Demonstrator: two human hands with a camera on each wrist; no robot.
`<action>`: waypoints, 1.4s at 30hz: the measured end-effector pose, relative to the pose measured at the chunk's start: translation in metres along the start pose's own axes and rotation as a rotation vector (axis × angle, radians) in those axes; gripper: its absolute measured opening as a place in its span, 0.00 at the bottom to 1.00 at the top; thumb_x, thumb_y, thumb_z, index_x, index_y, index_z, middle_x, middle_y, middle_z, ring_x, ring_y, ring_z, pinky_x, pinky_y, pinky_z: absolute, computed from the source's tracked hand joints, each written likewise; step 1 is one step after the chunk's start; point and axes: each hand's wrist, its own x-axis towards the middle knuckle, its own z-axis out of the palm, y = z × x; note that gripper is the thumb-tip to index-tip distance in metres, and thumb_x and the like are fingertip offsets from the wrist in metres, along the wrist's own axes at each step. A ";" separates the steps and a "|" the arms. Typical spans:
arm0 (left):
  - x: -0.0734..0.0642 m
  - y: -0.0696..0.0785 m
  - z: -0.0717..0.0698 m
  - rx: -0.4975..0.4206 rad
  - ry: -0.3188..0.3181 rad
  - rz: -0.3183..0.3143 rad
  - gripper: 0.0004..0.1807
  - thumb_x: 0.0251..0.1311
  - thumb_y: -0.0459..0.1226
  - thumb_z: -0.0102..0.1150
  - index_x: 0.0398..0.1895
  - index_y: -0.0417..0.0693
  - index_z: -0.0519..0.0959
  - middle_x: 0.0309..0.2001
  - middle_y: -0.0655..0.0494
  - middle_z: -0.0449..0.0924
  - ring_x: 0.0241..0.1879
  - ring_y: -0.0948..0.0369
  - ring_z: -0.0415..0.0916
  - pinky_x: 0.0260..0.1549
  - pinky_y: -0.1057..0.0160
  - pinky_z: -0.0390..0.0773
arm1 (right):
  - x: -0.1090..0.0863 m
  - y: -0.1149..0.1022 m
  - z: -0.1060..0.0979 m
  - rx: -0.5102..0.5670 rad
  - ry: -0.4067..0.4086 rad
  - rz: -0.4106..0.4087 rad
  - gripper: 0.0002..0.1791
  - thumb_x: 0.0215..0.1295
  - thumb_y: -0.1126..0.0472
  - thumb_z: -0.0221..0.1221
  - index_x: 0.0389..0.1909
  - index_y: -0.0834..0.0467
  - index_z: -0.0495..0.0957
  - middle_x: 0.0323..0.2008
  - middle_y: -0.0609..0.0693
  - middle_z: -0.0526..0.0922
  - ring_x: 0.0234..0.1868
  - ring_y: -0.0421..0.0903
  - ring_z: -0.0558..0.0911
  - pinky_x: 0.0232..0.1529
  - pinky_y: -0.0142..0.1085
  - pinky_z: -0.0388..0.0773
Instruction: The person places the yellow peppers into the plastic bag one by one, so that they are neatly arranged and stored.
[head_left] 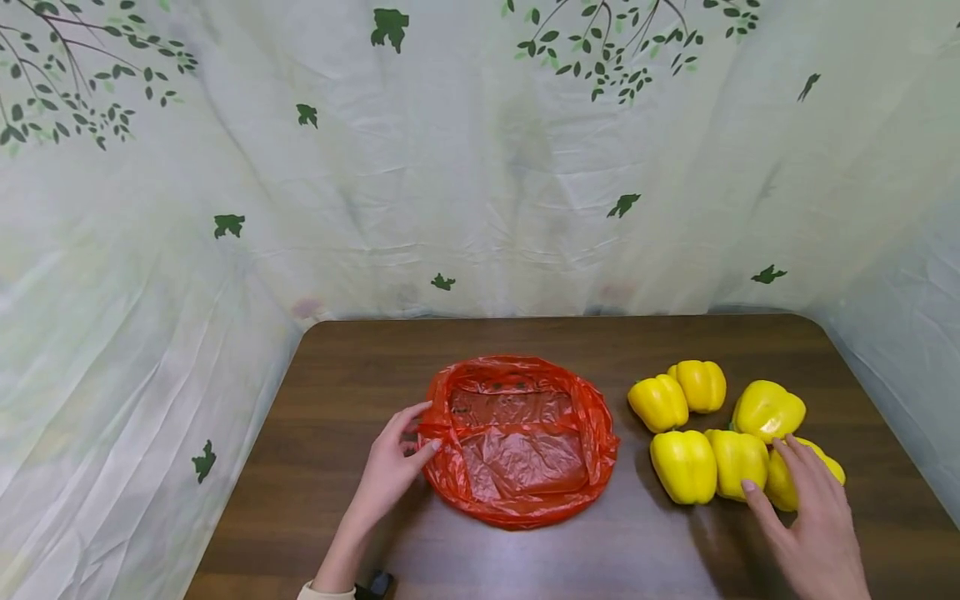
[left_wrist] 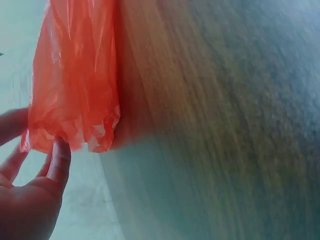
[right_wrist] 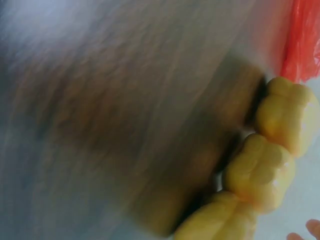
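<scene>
A red plastic bag [head_left: 517,442] stands on the table with its mouth spread wide and its rim rolled outward. At its left rim my left hand [head_left: 390,467] holds the plastic between thumb and fingers; the left wrist view shows the fingertips at the bag's edge [left_wrist: 75,90]. To the right lie several yellow bell peppers [head_left: 684,467] in a loose group. Over the nearest right pepper [head_left: 783,483] reaches my right hand [head_left: 813,521], fingers spread and partly covering it. Only fingertips [right_wrist: 312,229] of that hand show in the right wrist view, beside the peppers [right_wrist: 260,172].
The brown wooden table [head_left: 360,358] has rounded back corners. A pale cloth [head_left: 465,167] printed with leaves hangs behind it and along both sides. A small dark object [head_left: 378,583] sits by the left wrist at the front.
</scene>
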 end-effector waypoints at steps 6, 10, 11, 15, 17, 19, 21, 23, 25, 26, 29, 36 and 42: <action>-0.001 -0.005 -0.001 -0.054 0.032 -0.046 0.22 0.60 0.29 0.65 0.57 0.56 0.78 0.48 0.55 0.78 0.41 0.56 0.75 0.33 0.63 0.80 | 0.000 0.015 -0.001 0.058 0.059 0.031 0.32 0.65 0.63 0.62 0.68 0.68 0.64 0.67 0.70 0.64 0.69 0.67 0.57 0.72 0.53 0.40; -0.002 -0.008 0.000 -0.091 0.032 -0.060 0.21 0.61 0.29 0.64 0.56 0.54 0.79 0.46 0.53 0.79 0.38 0.55 0.75 0.30 0.63 0.80 | -0.002 0.021 -0.003 0.103 0.117 0.086 0.31 0.63 0.66 0.64 0.67 0.63 0.69 0.68 0.62 0.66 0.71 0.55 0.58 0.71 0.42 0.44; -0.002 -0.008 0.001 -0.105 0.030 -0.069 0.21 0.61 0.28 0.64 0.56 0.54 0.79 0.45 0.53 0.79 0.38 0.54 0.75 0.30 0.63 0.80 | -0.002 0.022 -0.003 0.104 0.128 0.089 0.31 0.62 0.67 0.64 0.67 0.63 0.69 0.68 0.61 0.67 0.71 0.52 0.58 0.71 0.41 0.44; -0.002 -0.008 0.003 -0.155 0.033 -0.093 0.20 0.61 0.26 0.62 0.54 0.53 0.81 0.40 0.51 0.78 0.33 0.54 0.75 0.27 0.63 0.79 | 0.000 0.028 -0.004 0.105 0.158 0.069 0.30 0.60 0.70 0.64 0.65 0.64 0.70 0.68 0.62 0.67 0.71 0.49 0.59 0.71 0.40 0.45; -0.001 -0.008 0.004 -0.178 0.040 -0.096 0.18 0.61 0.25 0.61 0.51 0.53 0.82 0.37 0.50 0.78 0.30 0.53 0.74 0.24 0.62 0.78 | 0.002 0.032 -0.004 0.106 0.163 0.077 0.31 0.60 0.70 0.64 0.65 0.64 0.70 0.68 0.62 0.67 0.71 0.52 0.59 0.71 0.43 0.45; -0.001 -0.007 0.005 -0.185 0.049 -0.088 0.17 0.62 0.25 0.60 0.48 0.52 0.83 0.36 0.50 0.78 0.27 0.54 0.74 0.22 0.62 0.78 | 0.002 0.034 -0.005 0.108 0.155 0.105 0.31 0.61 0.69 0.64 0.66 0.64 0.70 0.69 0.62 0.66 0.71 0.57 0.58 0.72 0.49 0.45; -0.001 -0.007 0.006 -0.178 0.063 -0.073 0.16 0.61 0.24 0.60 0.46 0.51 0.84 0.36 0.51 0.79 0.26 0.54 0.74 0.22 0.63 0.77 | 0.003 0.036 -0.006 0.114 0.135 0.139 0.31 0.63 0.68 0.63 0.67 0.63 0.68 0.70 0.62 0.63 0.71 0.63 0.57 0.70 0.57 0.44; -0.001 -0.007 0.007 -0.176 0.074 -0.066 0.14 0.61 0.25 0.60 0.44 0.51 0.84 0.37 0.51 0.80 0.25 0.55 0.74 0.21 0.63 0.77 | 0.004 0.039 -0.007 0.128 0.115 0.175 0.32 0.64 0.66 0.63 0.68 0.63 0.67 0.71 0.63 0.61 0.71 0.68 0.55 0.68 0.63 0.43; -0.001 -0.008 0.008 -0.175 0.081 -0.064 0.14 0.61 0.25 0.60 0.43 0.50 0.85 0.37 0.51 0.81 0.24 0.56 0.74 0.21 0.64 0.77 | 0.005 0.042 -0.008 0.140 0.097 0.205 0.32 0.65 0.65 0.62 0.69 0.63 0.65 0.72 0.64 0.58 0.70 0.71 0.52 0.66 0.67 0.42; 0.000 -0.008 0.009 -0.180 0.084 -0.064 0.13 0.61 0.25 0.61 0.43 0.50 0.85 0.37 0.50 0.81 0.24 0.56 0.74 0.20 0.64 0.76 | 0.006 0.044 -0.009 0.144 0.091 0.221 0.32 0.66 0.65 0.62 0.70 0.63 0.64 0.73 0.64 0.57 0.70 0.71 0.52 0.65 0.68 0.42; 0.000 -0.009 0.010 -0.198 0.089 -0.079 0.11 0.62 0.25 0.60 0.42 0.47 0.85 0.37 0.49 0.81 0.23 0.57 0.73 0.19 0.65 0.75 | 0.008 0.049 -0.010 0.124 0.082 0.271 0.32 0.68 0.63 0.60 0.70 0.64 0.63 0.73 0.64 0.55 0.71 0.71 0.51 0.65 0.69 0.43; -0.006 0.014 0.004 -0.203 0.080 -0.118 0.09 0.63 0.23 0.58 0.43 0.38 0.83 0.38 0.42 0.80 0.27 0.53 0.75 0.22 0.66 0.75 | 0.014 0.063 -0.013 0.068 0.058 0.356 0.35 0.69 0.59 0.59 0.71 0.67 0.58 0.73 0.68 0.53 0.72 0.70 0.51 0.66 0.66 0.45; -0.006 0.014 0.003 -0.225 0.101 -0.102 0.08 0.63 0.23 0.57 0.41 0.35 0.83 0.39 0.41 0.81 0.32 0.51 0.78 0.30 0.61 0.80 | 0.019 0.071 -0.012 0.073 -0.032 0.469 0.41 0.70 0.53 0.57 0.74 0.69 0.50 0.73 0.72 0.47 0.71 0.71 0.51 0.66 0.64 0.49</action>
